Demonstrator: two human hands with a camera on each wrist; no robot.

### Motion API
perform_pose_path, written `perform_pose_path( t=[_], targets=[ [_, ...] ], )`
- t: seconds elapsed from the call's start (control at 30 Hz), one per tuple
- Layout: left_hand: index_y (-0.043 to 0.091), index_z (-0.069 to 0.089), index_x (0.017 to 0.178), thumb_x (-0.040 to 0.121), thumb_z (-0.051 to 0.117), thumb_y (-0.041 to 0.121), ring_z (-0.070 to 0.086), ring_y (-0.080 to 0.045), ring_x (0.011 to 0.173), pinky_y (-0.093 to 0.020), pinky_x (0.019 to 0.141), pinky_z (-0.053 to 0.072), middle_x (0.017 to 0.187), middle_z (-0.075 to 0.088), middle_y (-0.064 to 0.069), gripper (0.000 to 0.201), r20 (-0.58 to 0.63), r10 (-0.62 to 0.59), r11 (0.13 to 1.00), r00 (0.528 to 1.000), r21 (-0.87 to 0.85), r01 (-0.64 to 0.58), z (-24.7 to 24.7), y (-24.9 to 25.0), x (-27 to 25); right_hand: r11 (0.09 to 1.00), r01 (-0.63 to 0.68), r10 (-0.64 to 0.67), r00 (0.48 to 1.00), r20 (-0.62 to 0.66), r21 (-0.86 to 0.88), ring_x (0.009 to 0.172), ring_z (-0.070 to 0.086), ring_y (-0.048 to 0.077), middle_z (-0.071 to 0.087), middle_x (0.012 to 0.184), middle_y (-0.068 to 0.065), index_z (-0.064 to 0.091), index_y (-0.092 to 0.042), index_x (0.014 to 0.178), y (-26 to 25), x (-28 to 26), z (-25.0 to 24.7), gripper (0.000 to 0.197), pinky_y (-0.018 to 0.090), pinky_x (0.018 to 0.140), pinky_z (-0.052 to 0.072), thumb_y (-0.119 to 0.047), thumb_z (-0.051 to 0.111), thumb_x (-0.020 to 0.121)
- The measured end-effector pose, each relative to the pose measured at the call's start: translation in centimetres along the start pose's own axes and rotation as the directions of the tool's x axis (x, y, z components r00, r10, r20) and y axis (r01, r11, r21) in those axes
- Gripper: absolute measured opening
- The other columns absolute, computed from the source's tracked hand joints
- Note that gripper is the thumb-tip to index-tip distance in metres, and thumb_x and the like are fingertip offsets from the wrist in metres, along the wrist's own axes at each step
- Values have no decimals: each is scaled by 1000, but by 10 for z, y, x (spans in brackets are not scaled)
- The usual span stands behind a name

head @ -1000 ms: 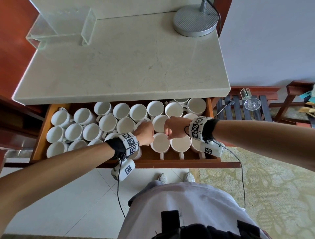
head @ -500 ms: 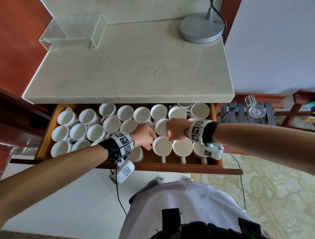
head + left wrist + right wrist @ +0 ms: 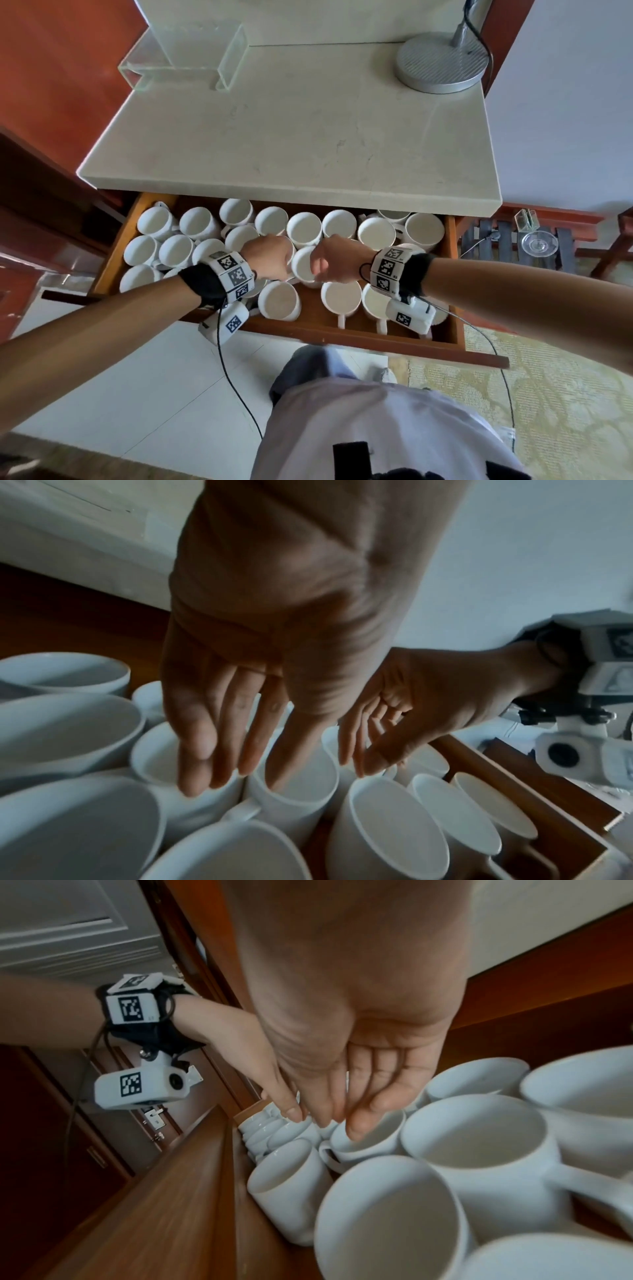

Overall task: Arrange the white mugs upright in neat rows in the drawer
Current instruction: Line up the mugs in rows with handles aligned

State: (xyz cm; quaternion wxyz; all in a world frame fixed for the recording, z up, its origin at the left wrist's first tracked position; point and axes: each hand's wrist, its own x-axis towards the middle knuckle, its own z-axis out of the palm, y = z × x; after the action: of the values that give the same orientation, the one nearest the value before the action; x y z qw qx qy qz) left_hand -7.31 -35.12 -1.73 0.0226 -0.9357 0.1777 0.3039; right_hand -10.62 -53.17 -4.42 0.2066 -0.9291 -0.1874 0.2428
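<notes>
We see white mugs (image 3: 304, 229) with pale, plain interiors filling a drawer (image 3: 452, 274) of warm reddish-brown wood. Above it lies a countertop (image 3: 291, 137) of cream stone with faint grey veining, carrying a clear box (image 3: 191, 58) tinged green at its edges and a ribbed silver-grey lamp base (image 3: 442, 63). Our wrists wear black bands (image 3: 202, 284) set with white blocks printed in black-and-white square codes (image 3: 387, 267). The floor tiles (image 3: 137, 377) are off-white; the rug (image 3: 565, 394) is pale olive with a cream floral pattern.
</notes>
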Motion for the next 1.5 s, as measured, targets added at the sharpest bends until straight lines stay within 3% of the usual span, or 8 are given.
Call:
perform_pose_path(
  t=[0.2,0.37,0.57,0.67,0.8,1.2,1.3,1.5],
  targets=[
    [19,47,65,84,73,24,65,-26,76,-33,65,52,67,52,3,33,27,106,977,994,183,-109,17,-18,6,987,16,-5,998,65,-162,90,68,20,73,96,-3,77,-28,98,-28,26,16,16,33,74,57,-36,75,84],
    [9,62,84,92,65,18,69,-31,87,-33,64,48,88,64,-8,12,53,326,918,944,222,-330,20,-30,14,922,-67,61,998,-27,-382,88,68,23,69,102,-3,69,-27,109,-33,33,18,28,31,64,51,-40,72,84],
    [14,46,59,89,62,5,67,-33,67,-30,50,40,59,47,-5,35,49,439,874,897,209,-439,22,-39,19,865,-195,217,976,-5,-462,88,69,28,70,96,3,68,-18,94,-40,26,22,17,31,64,42,-35,68,91],
    [3,58,65,85,60,-1,62,-31,57,-26,45,32,55,45,-12,21,59,431,886,901,162,-434,23,-42,19,827,-199,229,973,-9,-526,78,68,27,70,87,2,69,-16,89,-44,27,23,16,29,61,40,-29,61,93],
    [11,41,58,85,60,-1,41,-20,48,-27,44,31,55,40,-5,36,6,416,907,909,72,-416,25,-44,24,801,-148,201,979,28,-581,90,69,29,69,98,6,69,-13,98,-53,30,16,18,33,70,49,-19,52,97],
    [11,48,51,77,64,-1,54,-21,47,-29,46,43,51,51,-5,33,6,216,973,976,-88,-215,27,-36,31,674,-21,148,983,107,-739,89,69,27,66,90,3,51,-15,79,-50,37,-7,21,31,63,41,1,55,91],
    [9,57,52,75,71,-2,64,-22,52,-30,54,55,52,63,-6,30,33,174,980,984,-106,-169,28,-34,31,703,-59,158,985,75,-709,81,66,26,51,74,-1,47,-13,69,-42,38,-5,27,31,62,40,-5,57,93],
    [5,69,59,87,61,3,71,-11,51,-33,68,65,53,70,-3,29,60,116,966,991,-240,-98,33,-33,34,883,-105,108,994,-20,-458,80,64,26,65,93,1,68,-18,98,-29,31,1,19,32,59,42,-35,65,91]
  ],
)
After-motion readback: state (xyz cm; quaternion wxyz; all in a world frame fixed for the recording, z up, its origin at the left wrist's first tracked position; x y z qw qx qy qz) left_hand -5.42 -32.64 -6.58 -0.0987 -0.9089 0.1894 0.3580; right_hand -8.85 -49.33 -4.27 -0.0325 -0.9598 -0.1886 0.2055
